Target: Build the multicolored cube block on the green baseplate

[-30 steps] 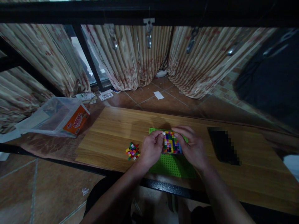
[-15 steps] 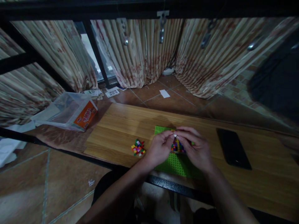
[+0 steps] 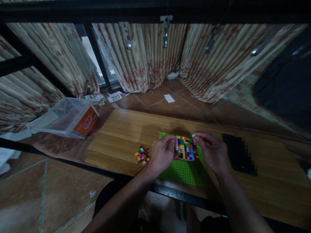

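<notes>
A green baseplate (image 3: 181, 170) lies on the wooden table (image 3: 126, 136) near its front edge. On the plate's far half sits a block of many small coloured bricks (image 3: 186, 148). My left hand (image 3: 162, 153) curls against the block's left side. On the block's right side rests my right hand (image 3: 213, 151), with a small white brick pinched at its fingertips near the far right corner. A little heap of loose coloured bricks (image 3: 142, 154) lies left of my left hand.
A dark phone (image 3: 239, 153) lies on the table right of my right hand. A clear plastic box with an orange label (image 3: 70, 118) sits at the far left. Curtains and a tiled floor lie beyond the table; a black frame bar crosses overhead.
My hands were together over the block, hiding most of it. They have moved apart to its two sides, and the whole top of the block now shows.
</notes>
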Motion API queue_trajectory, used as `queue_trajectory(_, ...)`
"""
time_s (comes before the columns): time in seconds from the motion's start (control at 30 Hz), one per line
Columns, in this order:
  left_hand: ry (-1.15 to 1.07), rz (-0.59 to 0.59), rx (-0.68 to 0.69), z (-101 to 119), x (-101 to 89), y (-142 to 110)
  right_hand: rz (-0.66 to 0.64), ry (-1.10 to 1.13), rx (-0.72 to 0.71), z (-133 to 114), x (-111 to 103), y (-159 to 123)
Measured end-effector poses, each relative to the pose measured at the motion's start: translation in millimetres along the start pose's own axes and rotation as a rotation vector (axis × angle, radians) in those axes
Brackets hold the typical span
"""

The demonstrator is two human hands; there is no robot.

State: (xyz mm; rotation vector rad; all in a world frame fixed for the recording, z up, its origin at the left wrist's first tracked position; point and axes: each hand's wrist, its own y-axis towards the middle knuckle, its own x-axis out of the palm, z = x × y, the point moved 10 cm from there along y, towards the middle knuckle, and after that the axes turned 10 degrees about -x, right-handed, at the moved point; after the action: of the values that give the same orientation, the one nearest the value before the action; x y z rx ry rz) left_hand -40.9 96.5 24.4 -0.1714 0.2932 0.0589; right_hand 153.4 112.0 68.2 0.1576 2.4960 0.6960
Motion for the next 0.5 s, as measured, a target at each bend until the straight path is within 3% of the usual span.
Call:
queue_trajectory(0.23,0.032,0.004,0.006,2.0,0.2,-0.9,-0.115,-0.013,0.064,12.9,18.1,-4.0)
queue_trajectory(0.5,0.05,-0.035,0.031,2.9,6.2,-4.1,-0.125,-0.026,0.055,16.7,25.4,-3.6)
